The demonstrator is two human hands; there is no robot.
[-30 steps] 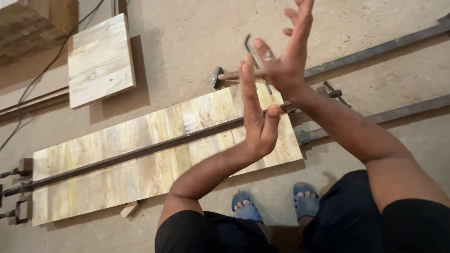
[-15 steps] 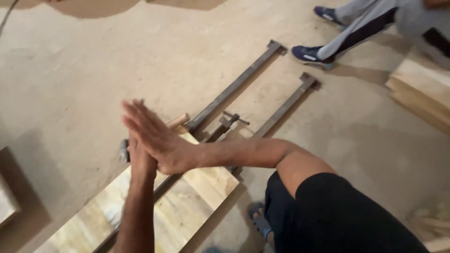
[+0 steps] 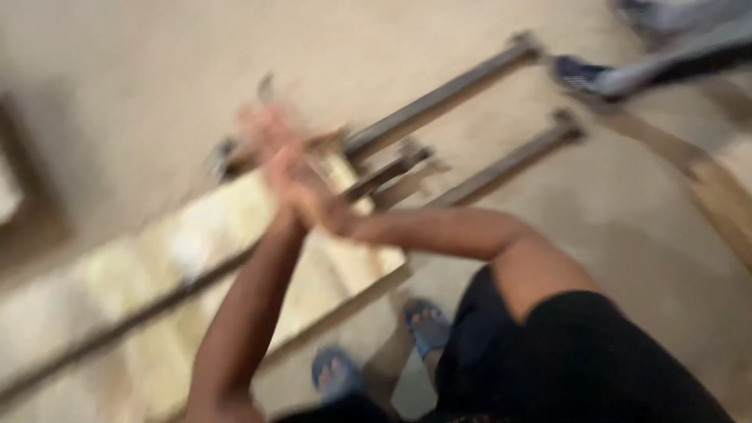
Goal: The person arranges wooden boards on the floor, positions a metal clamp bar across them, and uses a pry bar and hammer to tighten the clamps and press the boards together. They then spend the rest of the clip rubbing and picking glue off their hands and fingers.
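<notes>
- Two hands, your left hand (image 3: 270, 145) and right hand (image 3: 313, 200), meet palm to palm, open and empty, blurred.
- Below them lies a clamped wooden panel (image 3: 211, 243) under a bar clamp (image 3: 439, 98).

The view now blurs and sits nearer; the left hand (image 3: 270, 145) and right hand (image 3: 309, 196), apparently pressed together, lie lower over the pale glued wooden panel (image 3: 196, 251).

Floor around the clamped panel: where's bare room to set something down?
Bare concrete floor above the wood panel, and right of the two long bar clamps, toward the planks. Crowded: where the clamps meet the panel, under both hands.
</notes>
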